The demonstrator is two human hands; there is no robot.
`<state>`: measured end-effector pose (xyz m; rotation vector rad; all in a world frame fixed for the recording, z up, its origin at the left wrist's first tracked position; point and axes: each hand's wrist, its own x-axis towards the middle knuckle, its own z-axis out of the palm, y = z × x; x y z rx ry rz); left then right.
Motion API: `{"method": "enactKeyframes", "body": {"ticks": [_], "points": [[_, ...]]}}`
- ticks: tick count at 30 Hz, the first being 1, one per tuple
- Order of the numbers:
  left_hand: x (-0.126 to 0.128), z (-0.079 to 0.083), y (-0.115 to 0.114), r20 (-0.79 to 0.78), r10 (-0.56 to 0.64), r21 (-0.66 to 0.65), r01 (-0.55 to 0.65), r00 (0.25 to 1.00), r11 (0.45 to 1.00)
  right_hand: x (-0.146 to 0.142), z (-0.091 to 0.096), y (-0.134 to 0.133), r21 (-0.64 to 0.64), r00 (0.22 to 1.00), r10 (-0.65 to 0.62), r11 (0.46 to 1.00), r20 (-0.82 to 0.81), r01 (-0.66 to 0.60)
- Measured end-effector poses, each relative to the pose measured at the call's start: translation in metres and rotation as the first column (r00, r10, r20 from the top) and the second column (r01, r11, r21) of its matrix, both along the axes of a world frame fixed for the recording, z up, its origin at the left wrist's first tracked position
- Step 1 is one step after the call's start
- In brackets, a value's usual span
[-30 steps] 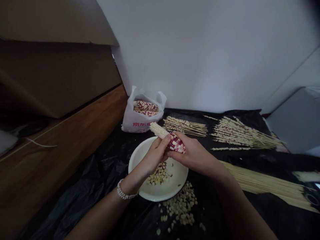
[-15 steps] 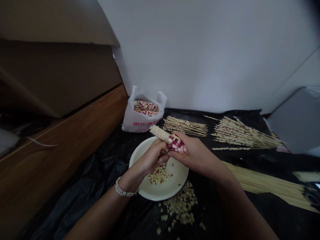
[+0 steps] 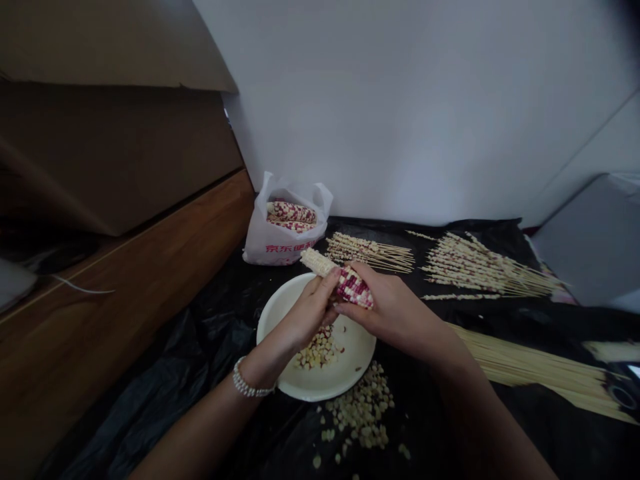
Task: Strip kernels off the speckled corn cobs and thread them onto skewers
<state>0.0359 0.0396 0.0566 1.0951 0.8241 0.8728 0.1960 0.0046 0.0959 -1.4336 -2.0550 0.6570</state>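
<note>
A corn cob (image 3: 336, 275), bare and pale at its far end and red-and-white kernelled near me, is held over a white bowl (image 3: 280, 319). My right hand (image 3: 395, 311) grips the kernelled end. My left hand (image 3: 310, 312), a pearl bracelet on its wrist, is closed on the cob's middle with its thumb against the kernels. Loose kernels (image 3: 317, 350) lie in the bowl, and more kernels (image 3: 361, 413) are scattered on the black plastic sheet (image 3: 210, 347) in front of it.
A white plastic bag (image 3: 280, 240) with more cobs stands behind the bowl. Skewers threaded with kernels (image 3: 473, 267) lie at the back right, bare bamboo skewers (image 3: 540, 373) to the right. A wooden ledge (image 3: 125, 280) and cardboard box (image 3: 100, 133) stand left.
My left thumb slid down off the cob toward the bowl, then came back up onto it. The cob and my right hand barely moved.
</note>
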Motion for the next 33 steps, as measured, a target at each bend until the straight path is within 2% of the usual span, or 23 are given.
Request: {"method": "enactKeyframes", "body": {"ticks": [5,12,18,26,33], "points": [[0.0003,-0.0042,0.0001,-0.051,0.109,0.000,-0.109,0.993,0.994,-0.0017,-0.0008,-0.0001,-0.017,1.000,0.006,1.000,-0.020,-0.006],[-0.0004,-0.0025,0.0016,0.048,0.020,-0.102,-0.015,0.999,0.995,-0.0001,-0.0037,0.0011,0.003,1.000,0.011,1.000,-0.014,-0.011],[0.0001,-0.0031,0.0011,0.066,0.044,-0.065,-0.040,0.997,0.997,-0.0008,-0.0031,0.0023,-0.016,0.998,0.013,1.000,-0.056,-0.014],[-0.0044,-0.0007,0.0005,0.130,-0.038,-0.059,0.046,0.991,0.997,0.0049,-0.0024,0.0042,-0.041,0.993,0.033,0.998,-0.111,-0.038],[0.0017,0.0018,-0.0017,-0.016,0.078,-0.015,-0.079,0.997,0.997,-0.0036,-0.0013,0.0002,-0.022,0.999,0.001,1.000,-0.041,-0.002]]}}
